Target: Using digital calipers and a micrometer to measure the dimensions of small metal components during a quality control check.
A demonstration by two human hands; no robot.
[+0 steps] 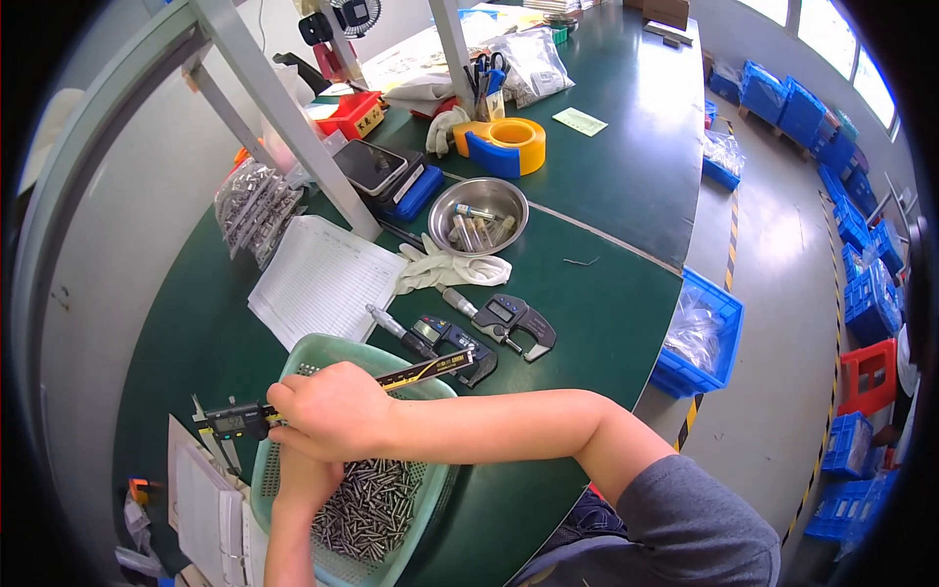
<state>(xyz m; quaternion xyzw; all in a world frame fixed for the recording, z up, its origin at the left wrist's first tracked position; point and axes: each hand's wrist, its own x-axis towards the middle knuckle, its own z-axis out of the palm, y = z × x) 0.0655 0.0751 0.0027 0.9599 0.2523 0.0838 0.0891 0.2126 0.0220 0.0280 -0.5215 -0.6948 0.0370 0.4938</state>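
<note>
Right hand [333,411] clamped on caliper [342,396] over green basket [293,367] of pins [372,509], left hand [298,479] state unclear beneath; micrometers [504,323] at 1 o'clock on green worktop [587,313].

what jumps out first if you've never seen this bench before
Near the lower left, the right hand grips a digital caliper over a green basket of small metal pins, with the left hand beneath it. Just beyond lie two micrometers, and farther back a steel bowl and a yellow tape dispenser.
</note>
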